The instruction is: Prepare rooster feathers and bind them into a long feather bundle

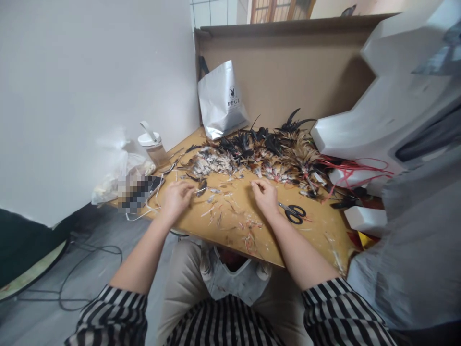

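Note:
Over the left part of the wooden table [230, 235], my left hand [177, 198] pinches a small dark feather [202, 186] by its pale quill. My right hand [264, 194] is closed in a pinch near the middle; whatever it holds, if anything, is too small to make out. Behind both hands lies a long heap of black and brown feathers [245, 144], with fluffy pale ones [211, 162] at its left. Black-handled scissors [294, 212] lie just right of my right hand. Small feather scraps are scattered between and in front of my hands.
A silver bag [223, 103] stands against the cardboard back panel [295, 67]. At the left are a lidded cup [153, 146], a plastic bag [122, 175] and a white cable. Red strings [353, 168] and white foam [363, 218] lie at the right.

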A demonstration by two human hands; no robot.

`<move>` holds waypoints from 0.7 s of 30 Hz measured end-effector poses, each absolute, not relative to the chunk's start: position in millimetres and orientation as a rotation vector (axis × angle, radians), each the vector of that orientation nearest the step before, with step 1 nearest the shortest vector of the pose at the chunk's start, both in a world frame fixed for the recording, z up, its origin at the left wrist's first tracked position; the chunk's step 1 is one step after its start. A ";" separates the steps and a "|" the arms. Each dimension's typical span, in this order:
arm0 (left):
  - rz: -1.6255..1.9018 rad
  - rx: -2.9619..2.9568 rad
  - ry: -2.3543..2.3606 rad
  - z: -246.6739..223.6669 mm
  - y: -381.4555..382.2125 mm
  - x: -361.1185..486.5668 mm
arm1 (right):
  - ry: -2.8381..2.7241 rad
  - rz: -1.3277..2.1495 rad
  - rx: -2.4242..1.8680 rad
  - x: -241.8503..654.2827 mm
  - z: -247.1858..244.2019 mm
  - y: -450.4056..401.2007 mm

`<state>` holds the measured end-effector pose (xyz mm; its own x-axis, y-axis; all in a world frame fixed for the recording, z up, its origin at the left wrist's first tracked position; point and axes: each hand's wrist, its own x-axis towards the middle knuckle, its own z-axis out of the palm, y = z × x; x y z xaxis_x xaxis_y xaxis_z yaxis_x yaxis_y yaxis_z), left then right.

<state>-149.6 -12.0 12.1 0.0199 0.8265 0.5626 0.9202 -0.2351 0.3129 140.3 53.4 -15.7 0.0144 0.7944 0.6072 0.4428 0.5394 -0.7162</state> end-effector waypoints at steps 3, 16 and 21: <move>-0.869 -1.963 -2.048 16.5 -27.5 -193.1 | -1.623 0.358 -1.086 142.7 -16.5 56.9; -0.654 -1.525 -2.506 68.0 -42.9 -265.2 | -1.615 0.336 -1.106 148.1 -19.6 62.8; -0.578 -1.536 -2.578 62.4 -41.4 -270.1 | -1.640 0.323 -1.125 148.9 -21.6 63.4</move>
